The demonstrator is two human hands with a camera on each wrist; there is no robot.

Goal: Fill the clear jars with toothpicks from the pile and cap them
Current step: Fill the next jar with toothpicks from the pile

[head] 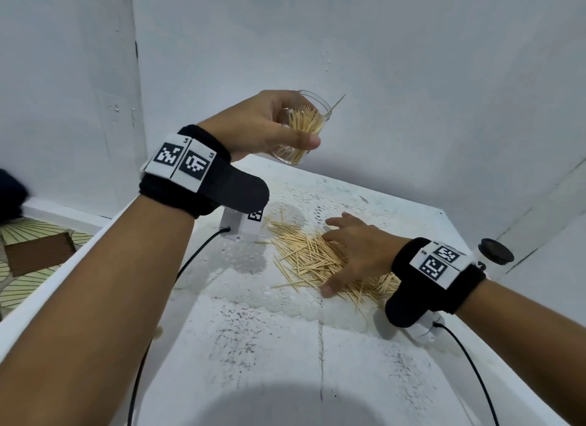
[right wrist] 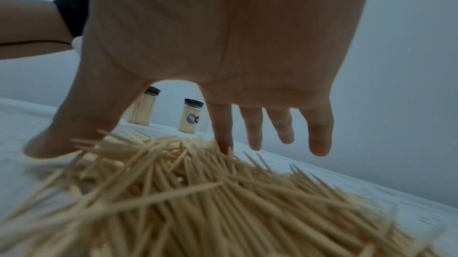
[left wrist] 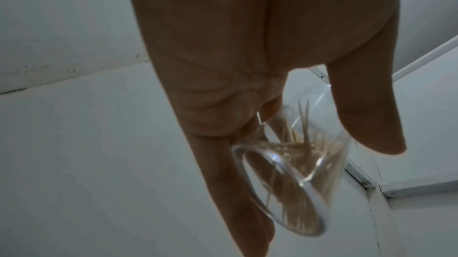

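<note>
My left hand (head: 274,129) holds a clear uncapped jar (head: 302,126) in the air above the table's far end, tilted, thumb across its front. The jar (left wrist: 300,171) is partly filled with toothpicks, and one pokes out over the rim. My right hand (head: 350,254) is spread, palm down, over the toothpick pile (head: 304,257) on the white table (head: 285,346). Its thumb and index fingertip (right wrist: 224,143) touch the pile (right wrist: 198,192); the other fingers hover straight above it. It grips nothing.
Two capped jars full of toothpicks (right wrist: 143,108) (right wrist: 190,116) stand beyond the pile near the wall. A black-lidded jar (head: 496,251) sits at the table's right edge behind my right wristband. White walls close in at the back and right. Cables trail from both wrists.
</note>
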